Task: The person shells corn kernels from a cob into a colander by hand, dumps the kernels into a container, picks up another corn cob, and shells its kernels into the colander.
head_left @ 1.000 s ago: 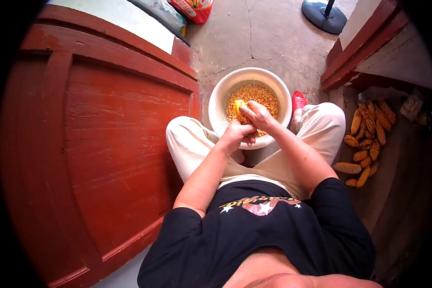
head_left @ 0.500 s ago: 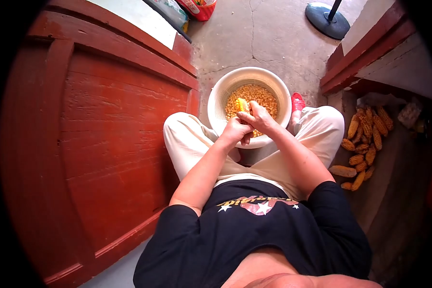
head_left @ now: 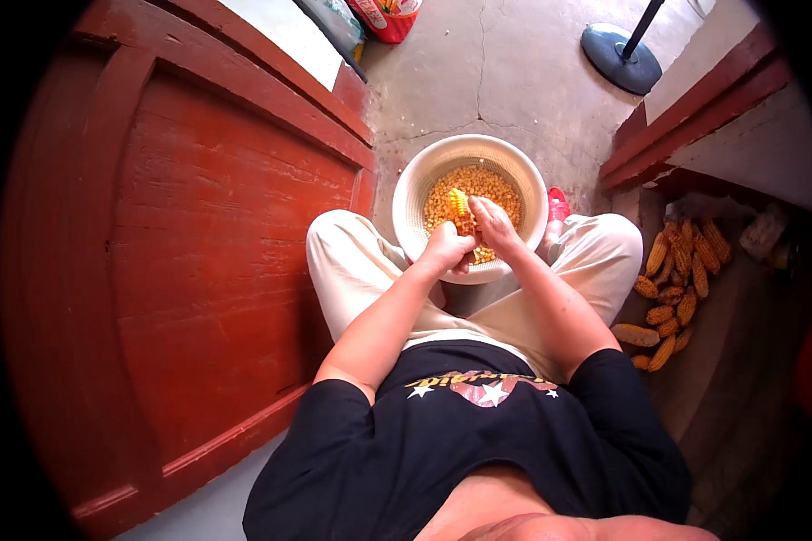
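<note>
A white, round basket (head_left: pixel 409 203) stands on the floor between my knees, with loose yellow corn kernels (head_left: pixel 501 189) inside. Over it, my left hand (head_left: pixel 447 248) is closed around the lower part of a corn cob (head_left: pixel 458 204), whose yellow upper end points away from me. My right hand (head_left: pixel 496 225) lies against the right side of the cob, its fingers extended and close together. The underside of the cob and part of the left fingers are hidden.
Several corn cobs (head_left: pixel 686 270) lie in a pile on the right. A red wooden door (head_left: pixel 235 252) is close on the left. Ahead are a black round stand base (head_left: pixel 621 59) and a red bag (head_left: pixel 390 20). A red shoe (head_left: pixel 558 203) is beside the basket.
My right hand's fingers have straightened and moved slightly apart from my left hand, showing more of the cob. The view has shifted a little, and the surroundings appear displaced.
</note>
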### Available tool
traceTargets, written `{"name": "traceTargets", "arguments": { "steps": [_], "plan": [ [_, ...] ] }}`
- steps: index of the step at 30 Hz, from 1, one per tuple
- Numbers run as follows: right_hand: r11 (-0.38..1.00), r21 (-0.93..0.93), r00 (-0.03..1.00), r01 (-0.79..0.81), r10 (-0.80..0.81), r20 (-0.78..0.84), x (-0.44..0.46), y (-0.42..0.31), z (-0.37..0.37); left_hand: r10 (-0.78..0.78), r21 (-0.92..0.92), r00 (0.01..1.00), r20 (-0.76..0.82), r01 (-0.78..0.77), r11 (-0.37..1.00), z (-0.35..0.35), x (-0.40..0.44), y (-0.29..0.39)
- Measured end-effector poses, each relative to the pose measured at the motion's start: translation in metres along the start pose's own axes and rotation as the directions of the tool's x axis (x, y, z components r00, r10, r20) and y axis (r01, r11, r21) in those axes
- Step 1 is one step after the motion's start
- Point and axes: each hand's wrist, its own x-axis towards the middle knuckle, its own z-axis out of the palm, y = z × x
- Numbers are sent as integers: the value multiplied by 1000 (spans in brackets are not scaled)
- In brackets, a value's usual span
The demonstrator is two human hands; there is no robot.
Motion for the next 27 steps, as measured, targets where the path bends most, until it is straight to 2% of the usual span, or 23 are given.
{"name": "traceTargets", "arguments": {
  "steps": [1,2,3,5,7,9,10,13,15,16,17,18,19,20,21,23,26,27],
  "plan": [
    [984,95,988,-152,152,1,0,-5,-1,8,-4,1000,1,-8,1000,4,1,2],
    [998,-62,999,-25,22,-50,5,5,0,7,141,998,-69,3,990,8,2,4],
    [973,-230,996,18,-37,-82,7,8,2,14,281,990,-139,26,959,14,2,4],
    [938,-346,985,6,-66,-161,4,8,6,79,257,988,-135,-43,965,22,6,-3],
    [927,-374,987,-35,-28,-160,5,12,4,43,96,998,-55,-37,995,24,5,-3],
    [961,-270,972,55,-114,-205,10,20,4,53,63,997,-62,-49,997,23,5,-3],
    [985,-156,973,70,-102,-209,12,20,3,42,69,998,-47,-38,997,22,7,-5],
    [969,-225,957,105,-160,-243,15,19,2,58,50,995,-82,-54,997,22,11,-14],
    [979,-171,963,109,-147,-226,16,17,0,90,133,991,-96,-77,988,19,21,-27],
    [998,-47,983,43,-50,-179,15,12,-4,130,198,978,-165,-97,975,22,6,-11],
    [990,58,986,-125,130,-103,11,-3,-9,132,195,977,-165,-99,976,20,9,-16],
    [944,137,952,-300,306,-23,7,-19,-14,299,513,926,-231,-146,846,17,14,-26],
    [944,133,951,-301,307,-28,9,-15,-12,471,774,852,-230,-133,619,17,11,-23],
    [987,20,982,-157,158,-106,10,-10,-7,333,754,916,-223,-54,655,19,4,-13],
    [994,-105,987,-16,-1,-162,11,-5,-3,332,752,918,-219,-57,656,20,5,-16],
    [995,-80,977,-56,38,-209,9,-8,-4,463,781,866,-186,-155,604,21,10,-28],
    [990,-140,984,18,-42,-171,6,-10,-4,510,745,838,-195,-212,633,22,19,-41],
    [996,-46,966,82,-91,-241,8,-3,-2,533,728,822,-202,-238,643,21,22,-45]
  ]
}}
